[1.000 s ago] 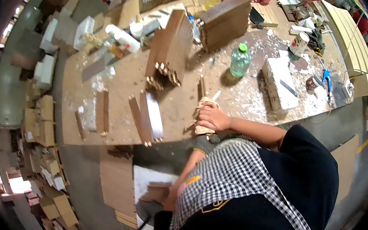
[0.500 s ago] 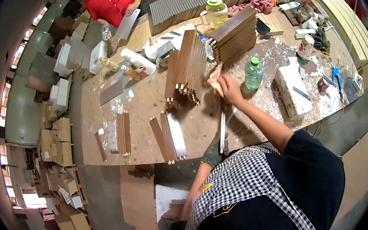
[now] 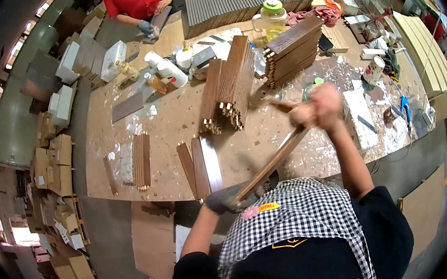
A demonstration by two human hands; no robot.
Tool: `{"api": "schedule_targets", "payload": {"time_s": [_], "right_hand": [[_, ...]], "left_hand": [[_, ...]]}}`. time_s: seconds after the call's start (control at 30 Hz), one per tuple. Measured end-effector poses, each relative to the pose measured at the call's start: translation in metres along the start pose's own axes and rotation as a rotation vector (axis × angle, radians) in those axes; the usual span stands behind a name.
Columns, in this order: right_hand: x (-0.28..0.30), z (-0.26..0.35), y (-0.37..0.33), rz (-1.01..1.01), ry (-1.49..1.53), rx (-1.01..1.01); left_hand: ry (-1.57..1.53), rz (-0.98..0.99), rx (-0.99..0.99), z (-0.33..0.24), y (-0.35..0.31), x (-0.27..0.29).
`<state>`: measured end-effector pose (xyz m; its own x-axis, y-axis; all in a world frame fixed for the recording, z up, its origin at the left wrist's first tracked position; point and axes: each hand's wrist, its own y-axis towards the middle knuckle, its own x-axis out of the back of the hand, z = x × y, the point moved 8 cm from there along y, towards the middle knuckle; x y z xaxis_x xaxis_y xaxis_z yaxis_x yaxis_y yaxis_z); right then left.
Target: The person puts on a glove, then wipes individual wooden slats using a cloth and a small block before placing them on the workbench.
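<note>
My left hand [image 3: 229, 199], in a dark grey glove, is closed round the near end of a brown wooden slat [image 3: 273, 166]. The slat slants up and away to the right, over the table's front edge. At its far end is my bare right hand [image 3: 319, 110], smeared by motion, its fingers closed. A tan folded piece [image 3: 281, 104], cloth or paper, sticks out from that hand on the left. Beyond, stacks of brown slats [image 3: 236, 75] with pale pegs at their ends stand on the table. Several loose slats [image 3: 199, 166] lie left of my hands.
Behind my right hand a green-capped bottle [image 3: 318, 81] is mostly hidden. A white block [image 3: 361, 119] and a blue-handled tool [image 3: 405, 107] are to the right. White bottles [image 3: 172, 73] and a yellow-filled jug [image 3: 272, 20] stand farther back. A person in red [image 3: 139, 7] works across the table.
My right hand has swung right and nearer, still with the tan piece. My left hand has moved left, and the slat now slants and shows its brown face.
</note>
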<state>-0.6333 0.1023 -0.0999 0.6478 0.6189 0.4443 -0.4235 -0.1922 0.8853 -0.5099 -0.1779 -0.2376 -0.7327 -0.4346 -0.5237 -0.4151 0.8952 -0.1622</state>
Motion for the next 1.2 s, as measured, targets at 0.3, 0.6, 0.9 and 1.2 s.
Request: {"api": "schedule_targets", "payload": {"time_s": [0.3,0.6,0.9,1.2], "right_hand": [[0.107,-0.126,-0.185,-0.2,0.106,-0.717],[0.06,-0.106,-0.17,-0.231,0.855,-1.262],[0.028,-0.086,-0.159,-0.474,0.858,-1.365],[0.001,-0.057,-0.143,-0.002,1.093,-1.486]], "left_hand": [[-0.877,0.159,-0.639,-0.122,-0.036,0.036],[-0.896,0.18,-0.838,-0.12,-0.051,0.055],[1.227,-1.883,-0.222,-0.17,-0.122,0.06],[1.212,-1.887,-0.592,-0.148,-0.124,0.057]]}}
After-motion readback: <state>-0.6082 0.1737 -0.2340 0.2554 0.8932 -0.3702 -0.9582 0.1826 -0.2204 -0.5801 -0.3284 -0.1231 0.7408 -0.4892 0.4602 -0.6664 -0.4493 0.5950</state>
